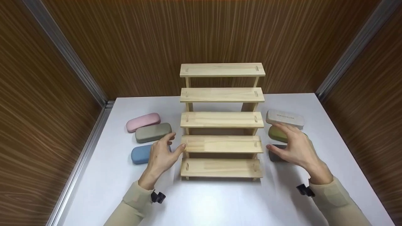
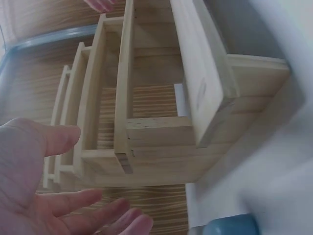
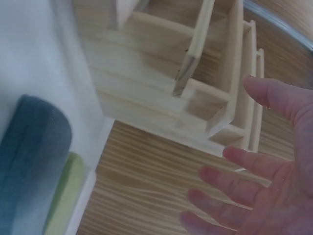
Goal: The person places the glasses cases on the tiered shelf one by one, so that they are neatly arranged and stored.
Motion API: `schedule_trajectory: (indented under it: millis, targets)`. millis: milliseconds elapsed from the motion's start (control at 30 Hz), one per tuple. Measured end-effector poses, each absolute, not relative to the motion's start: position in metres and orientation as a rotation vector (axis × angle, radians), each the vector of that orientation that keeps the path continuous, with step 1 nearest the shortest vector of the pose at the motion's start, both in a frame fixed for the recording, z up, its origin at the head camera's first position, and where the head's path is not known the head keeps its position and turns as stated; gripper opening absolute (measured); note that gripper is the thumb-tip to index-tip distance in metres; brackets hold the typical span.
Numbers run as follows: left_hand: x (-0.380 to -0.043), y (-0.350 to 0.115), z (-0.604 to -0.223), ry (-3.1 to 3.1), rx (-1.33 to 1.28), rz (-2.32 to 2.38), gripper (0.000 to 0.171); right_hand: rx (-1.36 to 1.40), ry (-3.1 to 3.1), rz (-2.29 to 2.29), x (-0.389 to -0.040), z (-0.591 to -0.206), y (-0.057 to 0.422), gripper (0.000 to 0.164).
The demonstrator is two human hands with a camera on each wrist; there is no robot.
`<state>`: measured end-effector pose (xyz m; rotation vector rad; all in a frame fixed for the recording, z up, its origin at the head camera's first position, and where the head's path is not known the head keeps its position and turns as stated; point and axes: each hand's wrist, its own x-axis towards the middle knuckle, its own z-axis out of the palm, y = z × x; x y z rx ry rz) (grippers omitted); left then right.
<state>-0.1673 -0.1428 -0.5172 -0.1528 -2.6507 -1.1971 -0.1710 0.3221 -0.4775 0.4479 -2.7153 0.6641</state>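
A light wooden rack with several stepped shelves (image 1: 221, 144) stands in the middle of the white table. My left hand (image 1: 163, 156) hovers at its left side, fingers spread and holding nothing, the thumb tip overlapping a lower shelf in the head view. Beneath that hand lies a blue glasses case (image 1: 140, 154), partly hidden by it. My right hand (image 1: 296, 147) is at the rack's right side, likewise spread and holding nothing. It covers parts of a green case (image 1: 277, 134) and a dark grey case (image 1: 275, 153). In the right wrist view, the thumb and fingers (image 3: 220, 210) stand apart beside the rack.
A pink case (image 1: 143, 121) and a grey-green case (image 1: 153, 132) lie left of the rack. On the right, a pale grey case (image 1: 285, 118) sits behind the green one. Wood-patterned panels (image 1: 150, 47) with metal trim enclose the white table (image 1: 207, 204) at the back and sides.
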Motion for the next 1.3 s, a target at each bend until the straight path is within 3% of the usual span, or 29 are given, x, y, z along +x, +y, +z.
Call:
schedule_trajectory:
  millis: [433, 1300]
  targets:
    - [-0.164, -0.148, -0.541, -2.686, -0.108, -1.481, 0.032, 0.419, -2.781, 0.745, -0.177, -0.496, 0.350, 0.067]
    - [-0.147, -0.148, -0.573, -2.634, 0.071, -2.183, 0.032, 0.361, -2.953, 0.800, -0.183, -0.548, 0.415, 0.060]
